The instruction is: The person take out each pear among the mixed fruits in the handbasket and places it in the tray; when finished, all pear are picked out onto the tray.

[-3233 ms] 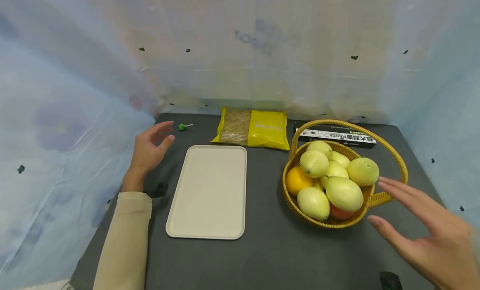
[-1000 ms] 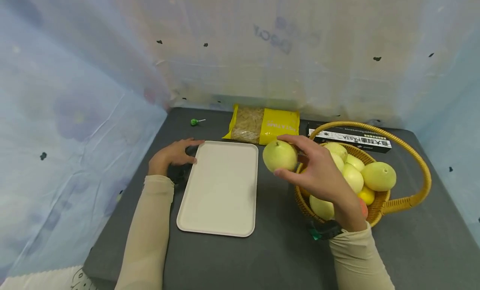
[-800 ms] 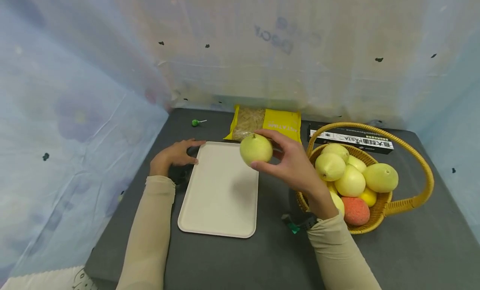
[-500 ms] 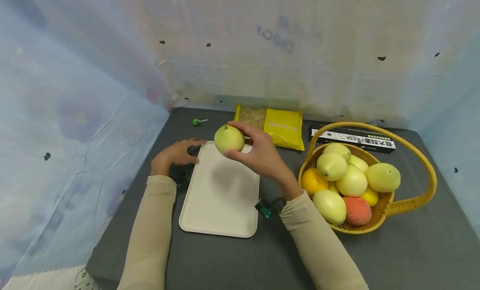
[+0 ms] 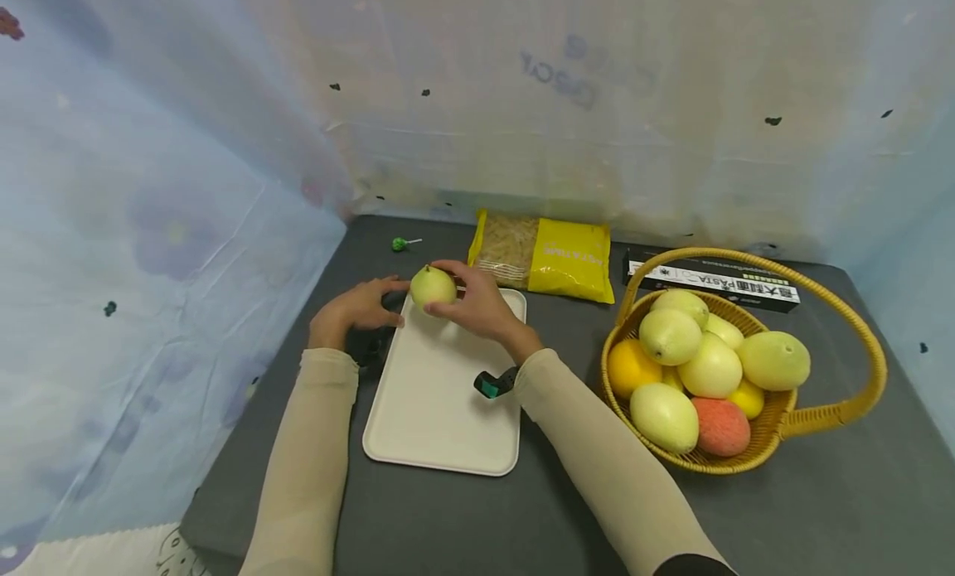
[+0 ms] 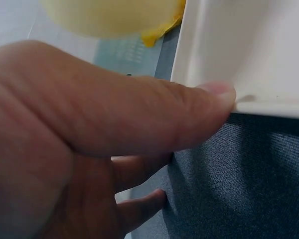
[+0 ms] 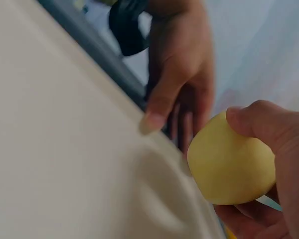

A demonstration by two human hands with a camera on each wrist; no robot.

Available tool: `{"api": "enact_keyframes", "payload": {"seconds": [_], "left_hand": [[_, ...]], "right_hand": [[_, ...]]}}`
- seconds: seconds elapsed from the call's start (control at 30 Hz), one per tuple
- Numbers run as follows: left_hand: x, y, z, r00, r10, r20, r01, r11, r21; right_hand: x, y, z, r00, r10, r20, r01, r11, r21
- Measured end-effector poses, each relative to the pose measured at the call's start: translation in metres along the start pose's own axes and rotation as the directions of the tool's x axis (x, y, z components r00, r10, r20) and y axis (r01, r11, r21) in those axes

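A yellow-green pear (image 5: 433,288) with a short stem is gripped by my right hand (image 5: 477,307), thumb on the near side and fingers behind. It overlaps the far left corner of the white rectangular tray (image 5: 448,423) in the head view. My left hand (image 5: 360,307) touches the tray's left edge. In the left wrist view its thumb (image 6: 154,114) lies over the rim near a corner, with other fingers lower, outside the tray. The right wrist view shows the pear (image 7: 231,162) close to the left fingers, above the rim.
On the right stands a wicker basket (image 5: 768,447) with a tall handle, holding yellow-green fruits (image 5: 664,417), an orange (image 5: 632,367) and a red fruit (image 5: 720,427). Along the back lie a yellow pasta bag (image 5: 570,261), a black pasta box (image 5: 746,290) and a green lollipop (image 5: 399,244).
My right hand has taken the pear from the basket, carried it left across the tray and lowered it toward the far left corner. My left hand has come onto the tray's edge.
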State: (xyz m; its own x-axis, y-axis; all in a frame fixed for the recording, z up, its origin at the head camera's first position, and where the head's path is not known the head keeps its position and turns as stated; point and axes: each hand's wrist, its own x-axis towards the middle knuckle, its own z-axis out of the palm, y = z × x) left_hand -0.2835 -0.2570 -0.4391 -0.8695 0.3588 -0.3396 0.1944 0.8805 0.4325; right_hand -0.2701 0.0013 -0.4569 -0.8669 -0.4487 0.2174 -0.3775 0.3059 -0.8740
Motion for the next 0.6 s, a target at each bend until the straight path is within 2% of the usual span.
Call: {"api": "enact_keyframes", "payload": {"seconds": [0.13, 0.27, 0.47, 0.6], "left_hand": [[0.0, 0.002, 0.0, 1.0, -0.002, 0.008, 0.002, 1.0, -0.003], [0.0, 0.002, 0.0, 1.0, -0.018, 0.012, 0.018, 1.0, -0.014], [0.0, 0.001, -0.001, 0.999, -0.034, 0.02, 0.034, 0.999, -0.011], [0.0, -0.001, -0.001, 0.999, -0.035, 0.017, 0.036, 0.999, -0.007]], "right_hand": [[0.007, 0.016, 0.008, 1.0, 0.008, 0.01, -0.007, 1.0, -0.023], [0.011, 0.023, 0.013, 1.0, 0.016, 0.013, -0.015, 0.999, -0.042], [0.01, 0.021, 0.018, 1.0, 0.018, 0.013, -0.017, 0.996, -0.085], [0.002, 0.013, 0.019, 0.999, 0.018, -0.04, -0.022, 0.995, -0.102]]}}
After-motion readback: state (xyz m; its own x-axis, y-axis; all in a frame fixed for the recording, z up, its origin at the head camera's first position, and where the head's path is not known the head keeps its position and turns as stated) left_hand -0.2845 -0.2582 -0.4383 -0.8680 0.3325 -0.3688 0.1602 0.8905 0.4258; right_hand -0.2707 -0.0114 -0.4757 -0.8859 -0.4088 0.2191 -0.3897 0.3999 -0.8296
